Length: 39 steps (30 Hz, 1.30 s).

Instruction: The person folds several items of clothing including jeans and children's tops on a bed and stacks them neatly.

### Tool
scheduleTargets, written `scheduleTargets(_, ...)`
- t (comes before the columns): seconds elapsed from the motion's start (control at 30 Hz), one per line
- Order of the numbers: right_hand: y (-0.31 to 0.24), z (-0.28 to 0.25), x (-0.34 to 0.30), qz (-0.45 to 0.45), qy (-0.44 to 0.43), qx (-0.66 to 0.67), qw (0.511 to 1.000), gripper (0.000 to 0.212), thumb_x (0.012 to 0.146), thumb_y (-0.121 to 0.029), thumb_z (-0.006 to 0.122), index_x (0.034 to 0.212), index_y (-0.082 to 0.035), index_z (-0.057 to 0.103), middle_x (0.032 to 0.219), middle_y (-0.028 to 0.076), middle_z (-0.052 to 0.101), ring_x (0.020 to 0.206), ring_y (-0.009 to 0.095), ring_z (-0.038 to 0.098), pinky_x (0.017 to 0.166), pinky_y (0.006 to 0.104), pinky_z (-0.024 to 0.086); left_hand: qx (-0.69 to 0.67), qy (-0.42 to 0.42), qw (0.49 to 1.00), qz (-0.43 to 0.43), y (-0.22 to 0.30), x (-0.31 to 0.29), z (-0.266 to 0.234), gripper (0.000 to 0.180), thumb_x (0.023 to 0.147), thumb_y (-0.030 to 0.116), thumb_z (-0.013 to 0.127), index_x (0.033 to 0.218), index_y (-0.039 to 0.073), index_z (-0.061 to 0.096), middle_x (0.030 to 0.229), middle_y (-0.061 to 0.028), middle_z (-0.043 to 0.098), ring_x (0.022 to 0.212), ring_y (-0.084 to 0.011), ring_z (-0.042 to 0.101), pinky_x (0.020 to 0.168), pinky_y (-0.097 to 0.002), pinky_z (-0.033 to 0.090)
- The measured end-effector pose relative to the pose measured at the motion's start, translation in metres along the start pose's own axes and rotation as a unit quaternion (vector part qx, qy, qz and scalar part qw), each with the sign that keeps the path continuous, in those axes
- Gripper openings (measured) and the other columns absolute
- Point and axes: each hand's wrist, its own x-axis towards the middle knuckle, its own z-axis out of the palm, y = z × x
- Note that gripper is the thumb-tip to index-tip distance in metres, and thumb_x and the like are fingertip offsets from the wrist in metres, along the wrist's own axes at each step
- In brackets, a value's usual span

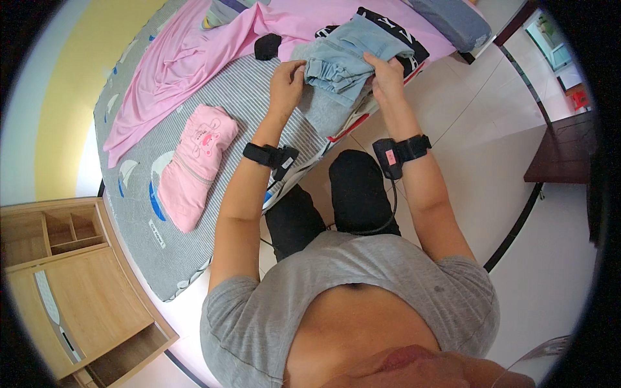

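Light-blue denim pants (352, 55) with a gathered elastic waist lie near the bed's edge, between my hands. My left hand (286, 84) pinches the elastic waist end at its left side. On the other side my right hand (387, 79) grips the denim, thumb on top and the other fingers partly hidden beneath. Under the denim lies a grey garment (326, 111). Behind it shows a black cloth with white markings (404, 40). A small black cloth item (267, 46) rests left of the denim.
A folded pink garment with a cartoon print (197, 158) lies on the striped bed sheet (145, 239). Pink bedding (187, 81) spreads across the far side, and a dark grey-blue cushion (453, 22) sits far right. A wooden cabinet (97, 304) stands left, a dark wooden piece of furniture (559, 152) right.
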Motion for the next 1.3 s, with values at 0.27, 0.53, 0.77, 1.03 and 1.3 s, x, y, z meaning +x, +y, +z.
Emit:
scheduleTargets(0.27,-0.014,0.017,-0.004,-0.049,-0.075,0.002,0.996,0.03,0.07,0.003,0.062,0.099,0.004,0.053,0.1,0.009,0.057,0.089,0.019,0.054,0.08,0.0302,0.041,-0.217,-0.041,0.952,-0.21,0.034,0.018,0.003,0.052,0.08,0.039,0.055,0.111,-0.002,0.049,0.1,-0.0142,0.055,0.091,-0.0185,0.05,0.076,-0.0283,0.04)
scheduleTargets(0.53,-0.004,-0.01,0.002,0.032,0.045,-0.027,0.998,0.037,0.073,0.004,0.06,0.107,0.004,0.046,0.104,0.013,0.054,0.093,0.024,0.053,0.081,0.0342,0.043,0.033,0.009,0.992,0.119,0.06,0.023,0.015,0.049,0.068,0.03,0.065,0.107,0.002,0.053,0.108,-0.0215,0.05,0.1,-0.0349,0.047,0.089,-0.0389,0.034)
scheduleTargets(0.77,-0.017,-0.023,0.012,-0.138,0.062,-0.2,0.968,0.04,0.07,0.0,0.062,0.105,0.004,0.045,0.1,0.015,0.054,0.092,0.025,0.052,0.076,0.0343,0.042,0.221,-0.203,0.944,0.14,0.06,0.017,0.034,0.056,0.073,0.045,0.058,0.125,0.032,0.04,0.136,-0.0091,0.028,0.128,-0.0275,0.02,0.093,-0.0632,0.015)
scheduleTargets(1.03,-0.009,0.0,0.008,-0.326,-0.178,-0.652,0.661,0.039,0.086,-0.025,0.042,0.122,-0.01,0.044,0.127,0.012,0.038,0.121,0.03,0.029,0.097,0.0462,0.023,0.253,-0.314,0.908,0.118,0.034,0.02,0.042,0.054,0.076,0.047,0.054,0.125,0.03,0.04,0.139,-0.0053,0.023,0.13,-0.0255,0.013,0.096,-0.0607,0.011)
scheduleTargets(1.3,0.026,-0.016,0.009,-0.182,-0.175,-0.752,0.609,0.056,0.088,-0.049,0.019,0.13,-0.014,0.034,0.137,0.005,0.026,0.128,0.025,0.017,0.103,0.0467,0.008,0.213,-0.278,0.93,0.115,0.025,0.004,0.053,0.054,0.075,0.044,0.056,0.124,0.025,0.043,0.139,0.0002,0.022,0.13,-0.0242,0.011,0.095,-0.0623,0.007)
